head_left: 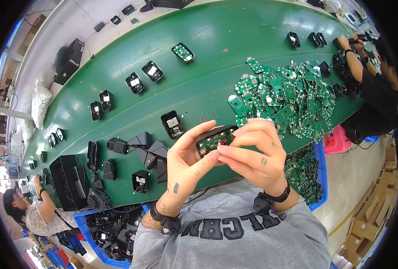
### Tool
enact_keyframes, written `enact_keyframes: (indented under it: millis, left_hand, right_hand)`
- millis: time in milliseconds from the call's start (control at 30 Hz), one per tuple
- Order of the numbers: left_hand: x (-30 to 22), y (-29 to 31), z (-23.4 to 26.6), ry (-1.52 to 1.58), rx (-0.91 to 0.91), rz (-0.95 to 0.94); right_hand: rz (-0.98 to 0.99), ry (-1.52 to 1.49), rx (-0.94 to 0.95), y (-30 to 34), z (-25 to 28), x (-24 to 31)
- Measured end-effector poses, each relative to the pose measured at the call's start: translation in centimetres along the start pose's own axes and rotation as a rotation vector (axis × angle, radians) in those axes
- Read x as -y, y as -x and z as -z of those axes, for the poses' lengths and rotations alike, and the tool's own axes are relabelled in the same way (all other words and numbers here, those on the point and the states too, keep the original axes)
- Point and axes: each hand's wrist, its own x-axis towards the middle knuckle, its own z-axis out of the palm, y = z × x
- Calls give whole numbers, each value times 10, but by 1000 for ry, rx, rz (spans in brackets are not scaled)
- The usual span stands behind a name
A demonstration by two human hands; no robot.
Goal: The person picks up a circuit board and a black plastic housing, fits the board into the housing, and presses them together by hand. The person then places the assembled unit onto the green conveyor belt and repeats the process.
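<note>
In front of my chest, my left hand [188, 159] is closed around a small black plastic housing [228, 130] with a green circuit board [211, 144] inside it. My right hand [257, 152] reaches over the housing's right end. Its thumb and fingertips are pinched at a thin red wire [223, 142] by the board. The fingers partly cover the housing's right side. Just beyond my left hand lies an open black housing [172, 124] with a white part inside. A large heap of green circuit boards [288, 96] spreads past my right hand.
Black casings [140, 145] lie left of my hands, near a black box [69, 184]. Filled housings [153, 71] dot the green table [208, 40]. Blue bins [322, 179] flank me below the edge. One person [42, 210] works at left, another [374, 85] at far right.
</note>
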Motion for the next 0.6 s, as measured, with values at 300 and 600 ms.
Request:
enact_keyframes:
  millis: [300, 600]
  left_hand:
    - [-8, 9, -1, -35, -35, 74]
    - [-14, 10, 1, -18, 12, 151]
  right_hand:
    - [-2, 28, 58, 0, 1, -13]
    - [6, 19, 98, -2, 7, -16]
